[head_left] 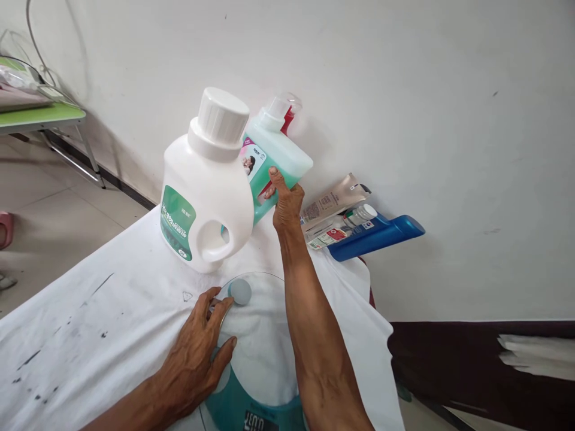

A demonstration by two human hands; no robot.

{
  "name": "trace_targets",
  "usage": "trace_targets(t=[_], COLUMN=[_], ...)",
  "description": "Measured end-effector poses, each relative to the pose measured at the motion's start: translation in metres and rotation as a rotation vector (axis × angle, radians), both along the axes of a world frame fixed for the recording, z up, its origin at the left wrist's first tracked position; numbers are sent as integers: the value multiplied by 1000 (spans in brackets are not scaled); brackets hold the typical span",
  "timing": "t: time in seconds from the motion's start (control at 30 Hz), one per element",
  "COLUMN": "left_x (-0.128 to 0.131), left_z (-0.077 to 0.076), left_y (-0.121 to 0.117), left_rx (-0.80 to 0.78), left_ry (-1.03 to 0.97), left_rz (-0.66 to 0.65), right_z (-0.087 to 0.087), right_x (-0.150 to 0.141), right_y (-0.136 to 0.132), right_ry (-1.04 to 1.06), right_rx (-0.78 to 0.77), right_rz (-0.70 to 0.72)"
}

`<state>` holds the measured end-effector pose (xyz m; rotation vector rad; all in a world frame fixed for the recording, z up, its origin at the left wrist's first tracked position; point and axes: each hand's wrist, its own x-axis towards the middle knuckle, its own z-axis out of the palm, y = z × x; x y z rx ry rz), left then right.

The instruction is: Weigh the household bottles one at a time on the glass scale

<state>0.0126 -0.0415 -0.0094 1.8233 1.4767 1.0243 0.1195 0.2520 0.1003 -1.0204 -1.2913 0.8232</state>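
My right hand [287, 197] grips a green bottle [285, 155] with a clear-white cap, its thumb across the front. The bottle stands tilted behind a large white jug [215, 179] with a green label and a loop handle. My left hand [202, 341] lies with thumb and fingers apart at the left edge of a round glass plate [265, 353]. Grey discs and a dark display mark this plate, which looks like a bathroom scale. Part of the plate is hidden by my right forearm.
A red bottle [288, 117] with a clear cap stands behind the green one. A tube [336, 197], a small clear bottle [344, 227] and a blue bottle [381, 236] lie by the wall. White cloth [90, 335] covers the table. A green-topped table [40, 117] stands left.
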Motion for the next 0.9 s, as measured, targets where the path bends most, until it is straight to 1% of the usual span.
trace_targets(t=[0.07, 0.13, 0.2, 0.3, 0.43, 0.53, 0.63, 0.77, 0.9], left_x=[0, 1, 1, 2, 0, -2, -5, -8, -9], left_z=[-2, -4, -7, -8, -5, 1, 5, 9, 12], left_y=[-1, -1, -2, -3, -1, 0, 1, 3, 6], left_rx=[-6, 1, 15, 32, 60, 74, 73, 59, 50], left_ry=[3, 10, 18, 27, 9, 0, -5, -4, 5], left_rz=[6, 8, 3, 1, 2, -16, -17, -34, -40], right_z=[0, 2, 6, 15, 34, 48, 58, 62, 54], right_x=[-2, -2, 3, 17, 47, 71, 89, 101, 104], right_y=[2, -2, -11, -34, -81, -125, -171, -225, -262], right_ry=[48, 109, 151, 165, 138, 138, 124, 119, 95], right_rx=[-9, 2, 25, 60, 86, 94, 71, 11, -26], right_rz=[-24, -98, -178, -251, -306, -340, -345, -344, -343])
